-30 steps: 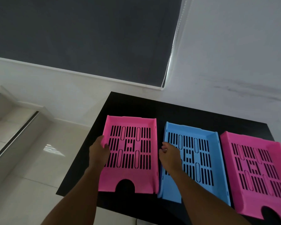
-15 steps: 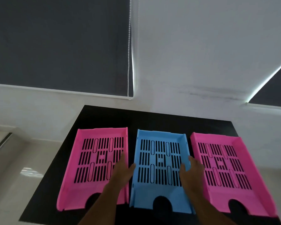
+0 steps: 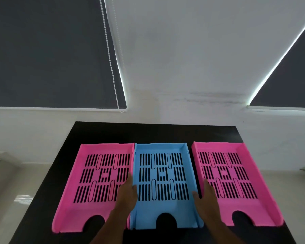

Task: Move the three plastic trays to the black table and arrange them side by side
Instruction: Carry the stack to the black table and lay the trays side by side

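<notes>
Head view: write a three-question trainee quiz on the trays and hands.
1. True or false: the blue tray lies between two pink trays.
2. Which tray do both hands flank: A left pink tray, B blue tray, C right pink tray?
3. Fill in: all three trays rest on the ___ table.

Key: 1 true. 2 B; the left hand and right hand are at its sides. 3 black.

left tray (image 3: 72,205): pink, slotted grid of dark slits
middle tray (image 3: 163,211): light blue, same slit pattern
right tray (image 3: 264,206): pink, same slit pattern
table (image 3: 148,132): black, plain
blinds (image 3: 48,50): dark grey
wall (image 3: 192,50): white
</notes>
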Motion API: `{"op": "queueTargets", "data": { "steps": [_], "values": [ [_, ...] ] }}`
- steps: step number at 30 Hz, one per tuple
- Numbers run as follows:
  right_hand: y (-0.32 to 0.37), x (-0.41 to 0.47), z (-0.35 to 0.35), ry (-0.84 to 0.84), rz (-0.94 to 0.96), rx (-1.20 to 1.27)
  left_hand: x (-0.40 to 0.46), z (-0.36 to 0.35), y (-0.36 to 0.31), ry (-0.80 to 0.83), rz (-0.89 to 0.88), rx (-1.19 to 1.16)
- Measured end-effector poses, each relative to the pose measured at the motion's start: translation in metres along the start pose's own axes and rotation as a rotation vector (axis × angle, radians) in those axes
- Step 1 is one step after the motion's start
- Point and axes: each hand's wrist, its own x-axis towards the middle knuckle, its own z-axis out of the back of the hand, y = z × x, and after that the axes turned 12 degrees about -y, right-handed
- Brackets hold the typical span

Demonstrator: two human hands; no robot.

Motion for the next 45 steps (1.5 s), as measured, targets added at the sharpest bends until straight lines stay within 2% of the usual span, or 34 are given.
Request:
{"op": "queueTargets", "data": {
  "steps": [14, 28, 38, 45],
  "values": [
    [0.001, -0.001, -0.004, -0.043, 0.019, 0.068, 0.003, -0.007, -0.003, 0.012, 0.015, -0.027],
    [-0.001, -0.002, 0.0, -0.031, -0.016, -0.051, 0.014, -0.018, 0.009, -0.075, -0.036, -0.058],
    [0.002, 0.004, -0.002, -0.04, -0.009, -0.073, 0.025, -0.02, 0.015, -0.04, -0.064, -0.041],
    [0.017, 0.033, -0.007, -0.052, -0.011, -0.043, 0.057, -0.022, -0.004, -0.03, -0.081, -0.02]
  ]
}}
